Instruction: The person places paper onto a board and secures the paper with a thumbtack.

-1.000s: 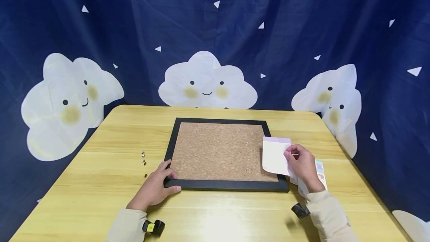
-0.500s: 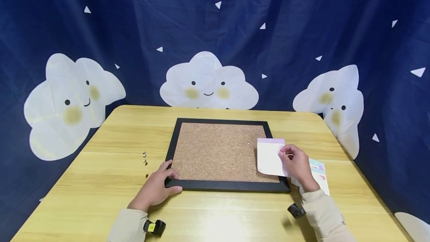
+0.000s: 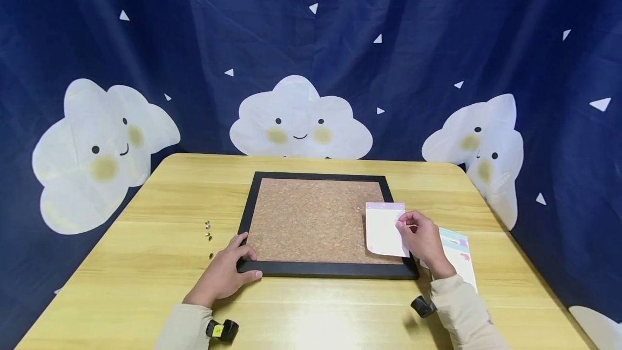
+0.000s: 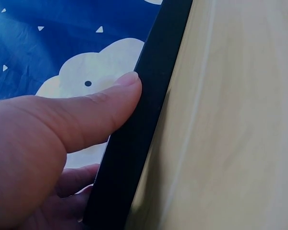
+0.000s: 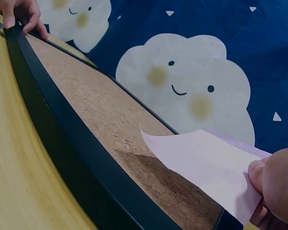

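Observation:
A cork board (image 3: pixel 311 220) with a black frame lies flat on the table. At its near left corner, my left hand (image 3: pixel 224 273) grips the frame, thumb on the front edge and fingers over the left side. In the left wrist view the thumb (image 4: pixel 105 108) presses the black frame (image 4: pixel 149 91). My right hand (image 3: pixel 424 242) pinches a white notepaper sheet (image 3: pixel 384 231) with a purple top band by its right edge. The sheet hangs over the right part of the cork; in the right wrist view the sheet (image 5: pixel 206 163) is raised, its free corner curling upward.
Several small metal pieces, perhaps thumbtacks (image 3: pixel 208 226), lie left of the board. More printed paper (image 3: pixel 459 258) lies on the wooden table (image 3: pixel 311 312) beneath and beside the right forearm. Behind the table hangs a blue curtain (image 3: pixel 272 26) with clouds.
My right hand has moved left with the notepaper, bringing it further over the cork. More of the printed paper beside the forearm shows. The left hand stays on the frame's corner.

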`<state>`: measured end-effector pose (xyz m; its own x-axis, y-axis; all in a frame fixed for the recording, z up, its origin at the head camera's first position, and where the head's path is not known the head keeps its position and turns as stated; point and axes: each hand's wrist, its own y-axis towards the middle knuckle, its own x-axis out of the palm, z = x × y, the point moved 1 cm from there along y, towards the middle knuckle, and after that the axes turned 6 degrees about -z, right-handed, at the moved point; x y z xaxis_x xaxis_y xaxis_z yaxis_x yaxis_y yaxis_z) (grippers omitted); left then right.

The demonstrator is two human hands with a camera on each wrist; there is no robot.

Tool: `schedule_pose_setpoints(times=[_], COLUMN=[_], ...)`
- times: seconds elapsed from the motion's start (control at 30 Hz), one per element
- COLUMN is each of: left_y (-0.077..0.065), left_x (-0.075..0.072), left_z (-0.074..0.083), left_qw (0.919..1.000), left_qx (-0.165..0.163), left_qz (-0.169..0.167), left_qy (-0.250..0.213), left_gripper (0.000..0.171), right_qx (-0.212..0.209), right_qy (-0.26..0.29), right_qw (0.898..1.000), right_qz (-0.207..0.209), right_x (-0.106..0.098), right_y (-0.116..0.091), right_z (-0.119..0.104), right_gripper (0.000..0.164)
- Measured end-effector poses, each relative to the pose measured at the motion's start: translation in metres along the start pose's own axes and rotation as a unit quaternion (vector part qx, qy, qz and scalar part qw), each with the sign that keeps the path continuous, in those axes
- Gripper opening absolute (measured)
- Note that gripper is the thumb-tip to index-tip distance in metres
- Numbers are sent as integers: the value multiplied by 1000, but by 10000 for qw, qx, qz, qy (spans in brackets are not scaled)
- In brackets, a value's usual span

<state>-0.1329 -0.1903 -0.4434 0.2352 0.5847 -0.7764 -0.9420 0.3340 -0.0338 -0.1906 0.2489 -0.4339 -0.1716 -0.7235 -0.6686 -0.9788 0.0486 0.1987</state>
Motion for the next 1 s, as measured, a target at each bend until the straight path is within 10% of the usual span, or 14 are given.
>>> schedule_pose_setpoints(times=[1.0], left_y=[-2], left_x=[-1], left_z=[2], left_qw=[10000], left_qx=[19], left_qz=[45], left_qy=[-74], left_gripper=[25], right_qx=[-343], right_qy=[71], right_qw=[9993], right_qz=[-135], right_x=[15], right_y=[-1], right_z=[1], right_gripper=[7])
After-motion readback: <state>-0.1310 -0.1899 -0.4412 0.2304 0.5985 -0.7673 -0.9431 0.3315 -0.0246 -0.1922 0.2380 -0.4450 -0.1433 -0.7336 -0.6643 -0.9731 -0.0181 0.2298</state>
